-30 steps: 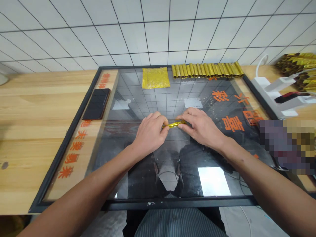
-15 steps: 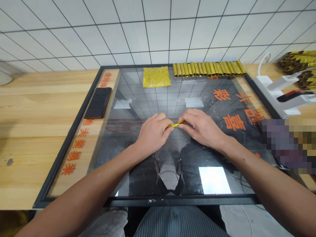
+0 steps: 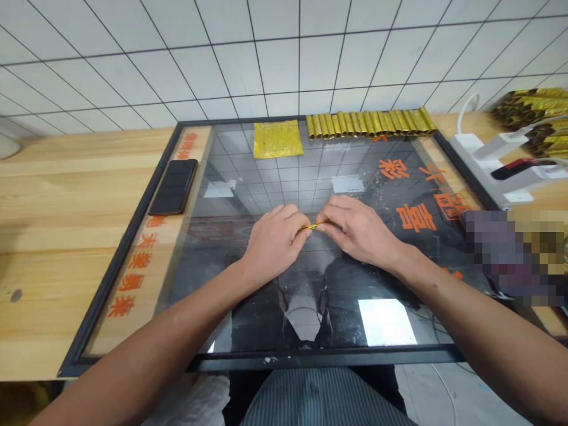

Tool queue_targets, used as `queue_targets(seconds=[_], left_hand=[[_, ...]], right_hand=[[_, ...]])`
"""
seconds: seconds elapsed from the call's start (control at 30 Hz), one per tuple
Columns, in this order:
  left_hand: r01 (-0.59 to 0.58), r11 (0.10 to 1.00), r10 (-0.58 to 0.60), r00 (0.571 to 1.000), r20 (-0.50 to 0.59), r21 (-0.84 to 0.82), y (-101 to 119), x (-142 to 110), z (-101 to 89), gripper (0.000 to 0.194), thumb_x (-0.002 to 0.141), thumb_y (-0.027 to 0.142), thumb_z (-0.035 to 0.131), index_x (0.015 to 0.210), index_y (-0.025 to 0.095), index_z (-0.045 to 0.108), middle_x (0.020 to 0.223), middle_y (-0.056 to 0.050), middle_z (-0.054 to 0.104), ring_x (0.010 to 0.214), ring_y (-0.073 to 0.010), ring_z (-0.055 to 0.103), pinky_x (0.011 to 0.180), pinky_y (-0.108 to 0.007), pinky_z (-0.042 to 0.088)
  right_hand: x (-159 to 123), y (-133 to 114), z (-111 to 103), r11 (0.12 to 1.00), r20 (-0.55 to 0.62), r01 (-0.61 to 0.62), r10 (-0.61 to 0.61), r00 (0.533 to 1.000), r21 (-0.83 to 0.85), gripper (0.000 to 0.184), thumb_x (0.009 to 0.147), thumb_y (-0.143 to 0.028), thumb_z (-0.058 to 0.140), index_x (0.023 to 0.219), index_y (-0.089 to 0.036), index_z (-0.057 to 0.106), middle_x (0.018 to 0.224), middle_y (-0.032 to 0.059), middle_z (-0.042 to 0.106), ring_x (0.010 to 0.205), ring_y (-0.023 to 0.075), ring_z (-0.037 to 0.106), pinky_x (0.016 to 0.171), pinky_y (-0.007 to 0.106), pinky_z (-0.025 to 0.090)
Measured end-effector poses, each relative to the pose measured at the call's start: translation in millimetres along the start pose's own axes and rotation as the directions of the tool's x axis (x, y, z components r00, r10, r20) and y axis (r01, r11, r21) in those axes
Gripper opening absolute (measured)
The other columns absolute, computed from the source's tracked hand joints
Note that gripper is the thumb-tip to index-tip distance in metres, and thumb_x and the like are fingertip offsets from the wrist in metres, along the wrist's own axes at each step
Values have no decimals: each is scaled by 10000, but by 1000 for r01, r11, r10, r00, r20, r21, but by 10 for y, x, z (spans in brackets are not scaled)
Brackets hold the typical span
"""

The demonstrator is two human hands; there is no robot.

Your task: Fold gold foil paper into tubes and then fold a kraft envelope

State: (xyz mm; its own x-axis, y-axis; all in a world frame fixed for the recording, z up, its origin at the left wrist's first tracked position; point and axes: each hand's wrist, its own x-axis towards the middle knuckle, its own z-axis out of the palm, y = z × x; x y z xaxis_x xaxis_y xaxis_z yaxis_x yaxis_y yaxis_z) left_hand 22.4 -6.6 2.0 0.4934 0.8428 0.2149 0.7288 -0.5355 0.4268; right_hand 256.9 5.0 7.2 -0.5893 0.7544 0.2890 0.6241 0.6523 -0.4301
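Head view: pinching a thin gold foil roll [image 3: 314,226] in a narrow grip between left hand [image 3: 275,242] and right hand [image 3: 359,231], over a glass panel [image 3: 284,177].

Single head-worn view, facing forward and down, close above the left hand [image 3: 275,242] and right hand [image 3: 361,234].

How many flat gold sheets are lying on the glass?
1. The gold sheet lies at the far edge of the glass, left of the gold rolls. Another could be hidden under the left hand or right hand, which pinch a thin gold roll.
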Motion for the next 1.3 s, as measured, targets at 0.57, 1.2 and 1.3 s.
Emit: queue_targets(seconds=[0.57, 1.2, 1.3], left_hand=[[63, 924, -110, 989, -104, -376, 54, -10, -111, 216, 995, 179, 610, 783, 203, 645, 798, 14, 602, 785, -155, 587, 735, -317, 414], [-86, 995, 96, 907, -410, 42, 45, -63, -44, 186, 1034, 211, 624, 864, 211, 699, 856, -17, 701, 806, -187, 645, 705, -344, 433], [-105, 980, 170, 886, -432, 170, 52, -70, -39, 186, 1046, 233, 622, 881, 216, 707, 874, -24, 720, 798, -197, 636, 697, -368, 414]], right_hand=[[18, -70, -55, 906, -168, -85, 168, 971, 414, 71, 997, -270, 732, 938, -250, 698, 928, 21, 714, 872, 213, 660, 826, 373, 523], [81, -142, 26, 433, -13, -207, 453, 892, 878, 348, 803, -307, 936, 1052, -231, 705, 902, -9, 712, 790, 136, 643, 766, 292, 537], [95, -204, 62, 324, 66, -241, 467, 882, 915, 376, 781, -332, 959, 1039, -233, 703, 911, -9, 734, 798, 137, 663, 800, 300, 554]])
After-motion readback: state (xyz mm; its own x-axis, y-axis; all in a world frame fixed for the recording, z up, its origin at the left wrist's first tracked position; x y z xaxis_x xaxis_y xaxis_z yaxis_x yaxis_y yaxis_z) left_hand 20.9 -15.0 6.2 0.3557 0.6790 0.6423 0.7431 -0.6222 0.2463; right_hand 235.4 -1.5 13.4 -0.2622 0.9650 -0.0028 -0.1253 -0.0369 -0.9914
